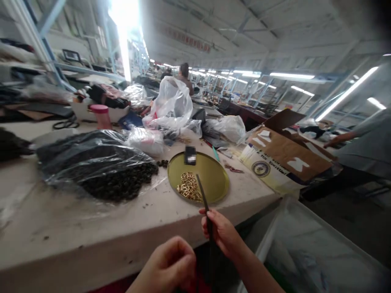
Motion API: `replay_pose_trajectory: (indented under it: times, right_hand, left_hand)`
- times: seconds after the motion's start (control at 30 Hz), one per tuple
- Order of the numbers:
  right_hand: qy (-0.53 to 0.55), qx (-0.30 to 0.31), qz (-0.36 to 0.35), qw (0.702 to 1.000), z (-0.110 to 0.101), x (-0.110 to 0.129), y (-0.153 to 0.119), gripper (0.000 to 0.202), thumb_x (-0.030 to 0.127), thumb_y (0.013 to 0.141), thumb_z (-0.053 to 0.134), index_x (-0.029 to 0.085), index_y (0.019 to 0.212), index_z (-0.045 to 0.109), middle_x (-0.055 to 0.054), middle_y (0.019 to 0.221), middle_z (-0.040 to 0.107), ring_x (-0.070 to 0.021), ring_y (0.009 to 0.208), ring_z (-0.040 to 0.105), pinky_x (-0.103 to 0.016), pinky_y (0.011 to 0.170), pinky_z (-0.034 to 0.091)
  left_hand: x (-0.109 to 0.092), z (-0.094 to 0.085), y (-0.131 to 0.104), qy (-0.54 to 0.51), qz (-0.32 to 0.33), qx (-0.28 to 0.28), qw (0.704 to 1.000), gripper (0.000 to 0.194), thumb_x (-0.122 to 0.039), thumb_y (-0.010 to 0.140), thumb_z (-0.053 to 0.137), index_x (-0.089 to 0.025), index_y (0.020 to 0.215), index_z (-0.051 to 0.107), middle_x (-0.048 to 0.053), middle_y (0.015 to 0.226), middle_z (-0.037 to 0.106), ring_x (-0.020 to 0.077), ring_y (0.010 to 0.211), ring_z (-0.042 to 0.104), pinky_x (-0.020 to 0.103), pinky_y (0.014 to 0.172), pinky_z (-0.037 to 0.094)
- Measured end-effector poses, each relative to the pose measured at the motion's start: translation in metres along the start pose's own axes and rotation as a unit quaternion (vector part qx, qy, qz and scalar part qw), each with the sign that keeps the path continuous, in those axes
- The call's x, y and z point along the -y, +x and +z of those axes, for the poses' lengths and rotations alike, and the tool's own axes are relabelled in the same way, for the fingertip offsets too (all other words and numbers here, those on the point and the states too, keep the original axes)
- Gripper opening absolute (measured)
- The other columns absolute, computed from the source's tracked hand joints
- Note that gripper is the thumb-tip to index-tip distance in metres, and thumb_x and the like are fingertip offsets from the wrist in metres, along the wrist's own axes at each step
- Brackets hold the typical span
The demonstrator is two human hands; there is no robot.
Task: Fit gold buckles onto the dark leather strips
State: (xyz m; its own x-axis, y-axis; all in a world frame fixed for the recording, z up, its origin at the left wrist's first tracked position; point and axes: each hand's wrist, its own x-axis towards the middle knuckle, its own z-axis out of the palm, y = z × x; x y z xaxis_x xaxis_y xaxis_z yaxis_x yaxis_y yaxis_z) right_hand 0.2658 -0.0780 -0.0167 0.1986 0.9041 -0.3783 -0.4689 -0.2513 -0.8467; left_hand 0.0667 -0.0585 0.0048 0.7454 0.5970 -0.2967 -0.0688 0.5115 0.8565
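My right hand (pixel 218 230) pinches a thin dark strip (pixel 202 193), whose upper end points over a round gold tray (pixel 218 179). My left hand (pixel 174 260) is closed, low in front of the table edge; whatever its fingers hold, if anything, is hidden. A pile of small gold metal pieces (pixel 190 188) lies in the lower left of the tray. At the tray's back rim stands a small dark object (pixel 190 156), partly blurred out. Left of the tray, many small black pieces (pixel 119 183) spill from a dark clear plastic bag (pixel 82 152).
An open cardboard box (pixel 284 154) sits right of the tray. Behind are clear plastic bags (pixel 171 106), a pink jar (pixel 101 116) and black scissors (pixel 65 123). A plastic-lined bin (pixel 293 244) stands below right. At the far right, a person's arm (pixel 342 139) reaches in.
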Motion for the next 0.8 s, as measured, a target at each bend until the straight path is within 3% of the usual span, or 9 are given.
replay_pose_trajectory:
  times: [0.1,0.2,0.37,0.8]
  right_hand:
    - [-0.050,0.075,0.024,0.996,0.026,-0.012,-0.008,0.028,0.040,0.077,0.055,0.015,0.091,0.052,0.005,0.055,0.054,-0.0066,0.044,0.045,-0.019,0.043,0.033]
    - [-0.108,0.142,0.052,0.983,0.046,-0.020,-0.015,0.029,0.042,0.080,0.050,0.015,0.092,0.052,0.005,0.052,0.053,-0.0059,0.041,0.044,-0.018,0.042,0.031]
    - [-0.177,0.205,0.110,0.956,0.059,-0.024,-0.016,0.029,0.042,0.081,0.048,0.014,0.090,0.054,0.008,0.043,0.045,-0.0047,0.036,0.035,-0.017,0.038,0.023]
    - [-0.162,0.212,0.177,0.947,0.059,-0.032,-0.005,0.031,0.042,0.079,0.051,0.013,0.090,0.057,0.010,0.039,0.035,-0.0041,0.033,0.026,-0.018,0.036,0.018]
  left_hand:
    - [-0.007,-0.014,0.017,0.033,0.051,-0.128,0.990,0.029,-0.043,0.067,0.067,-0.015,0.073,0.060,-0.003,0.058,0.054,0.0087,0.050,0.045,0.021,0.049,0.036]
    - [-0.013,-0.031,0.023,-0.006,0.035,-0.180,0.983,0.039,-0.045,0.069,0.063,-0.014,0.093,0.061,0.001,0.072,0.060,0.0088,0.051,0.047,0.022,0.051,0.038]
    - [-0.007,-0.050,0.019,-0.068,0.045,-0.151,0.985,0.029,-0.037,0.069,0.066,-0.012,0.083,0.061,0.001,0.069,0.057,0.0110,0.059,0.050,0.022,0.057,0.040]
    - [0.010,-0.066,0.020,-0.136,0.002,-0.175,0.975,0.029,-0.031,0.066,0.068,-0.011,0.085,0.059,0.000,0.068,0.057,0.0094,0.058,0.052,0.020,0.056,0.041]
